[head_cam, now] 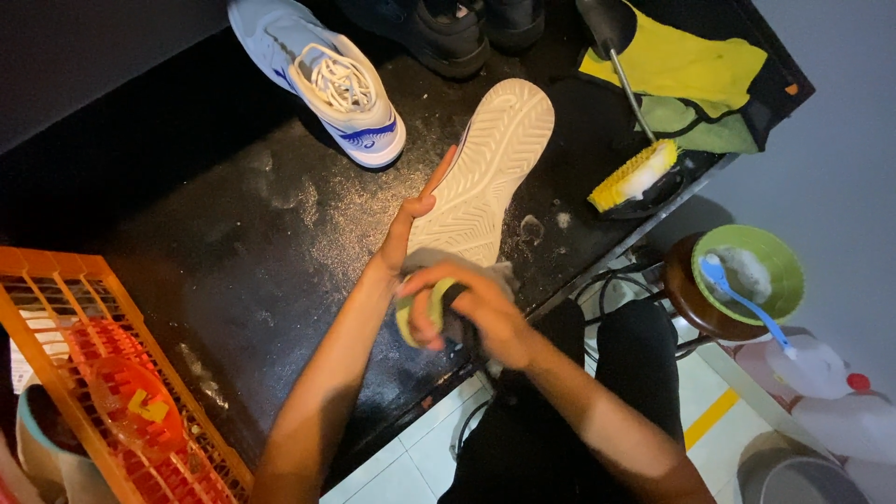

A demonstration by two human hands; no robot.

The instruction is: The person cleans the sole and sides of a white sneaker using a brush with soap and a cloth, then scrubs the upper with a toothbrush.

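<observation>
A white sneaker (490, 159) is held sole-up over the black wet counter (252, 243). My left hand (411, 219) holds it along its left edge, fingers stretched up the side. My right hand (467, 303) presses a yellow-green sponge with a grey cloth (422, 303) against the shoe's heel end. Its mate, a white sneaker with blue trim and white laces (331, 79), lies upright at the counter's back.
A yellow-bristled brush (635, 173) with a metal handle rests on the counter's right edge, near yellow and green cloths (691, 70). A green bowl (770, 252) with a blue toothbrush (737, 294) sits on a stool. An orange crate (56, 289) stands at left. Dark shoes (448, 33) lie at the back.
</observation>
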